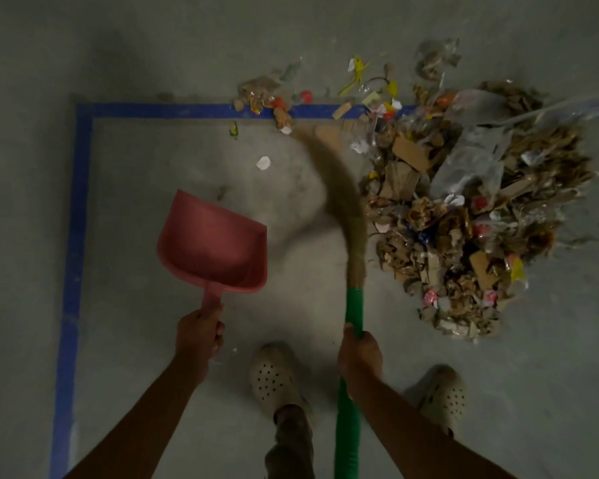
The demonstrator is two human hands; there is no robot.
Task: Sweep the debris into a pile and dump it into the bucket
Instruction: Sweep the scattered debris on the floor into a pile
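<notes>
The debris pile [464,209] lies on the right side of the floor [153,46]: torn cardboard, crumpled brown paper, bright wrappers and a clear plastic bag [471,160] heaped together. Its far part lies over a blue tape line [80,202] that marks a corner on the floor's left side and runs across to the right. Looser scraps [277,105] trail leftward from the pile along and beyond that tape, and one white scrap [263,163] lies alone inside the taped corner.

The broom [355,305] has a green handle, and its tan bristles, blurred, curve up the pile's left edge, right against the outermost pieces. The right grip [358,357] is clenched around the green handle partway down. The left grip [199,331] is wrapped around the handle of a pink dustpan [215,243], which is left of the broom, its open mouth pointing away from the person, apart from the pile. Whether the pan touches the floor cannot be told.

Two pale perforated clogs [274,371] stand on the floor, one on each side of the broom handle.
</notes>
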